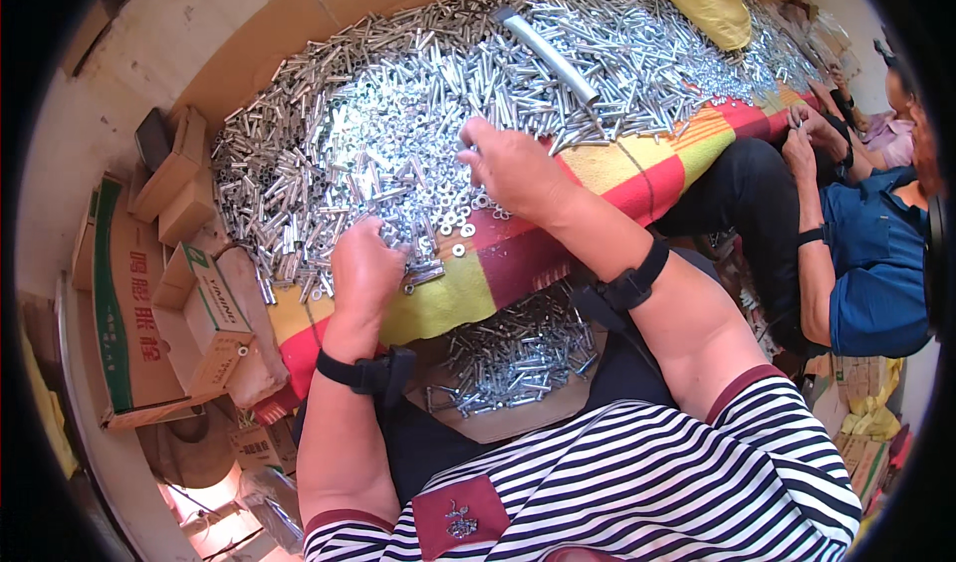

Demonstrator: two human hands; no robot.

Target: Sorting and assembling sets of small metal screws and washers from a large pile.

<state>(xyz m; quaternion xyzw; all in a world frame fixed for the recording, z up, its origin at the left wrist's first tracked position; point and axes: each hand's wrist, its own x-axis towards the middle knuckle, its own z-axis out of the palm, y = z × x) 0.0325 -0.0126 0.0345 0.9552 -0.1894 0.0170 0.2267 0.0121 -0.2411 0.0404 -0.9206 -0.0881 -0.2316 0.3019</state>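
A broad heap of silvery metal bolts and sleeves (289, 164) covers a checked red and yellow cloth (448, 303). Loose nuts and washers (453, 209) lie in the middle, between my hands. My left hand (365, 268) is closed at the near left edge of the heap, beside some sleeves; its fingertips and anything in them are hidden. Over the washers, my right hand (518, 176) has its fingers curled together, and I cannot make out what is in them. Black bands circle both wrists or forearms.
A long metal tube (551, 56) lies on the heap, and a yellow sack (707, 4) stands behind. Open cardboard boxes (159, 313) are at the left. More bolts (513, 353) fill a box below the cloth's edge. Another person (861, 263) works at the right.
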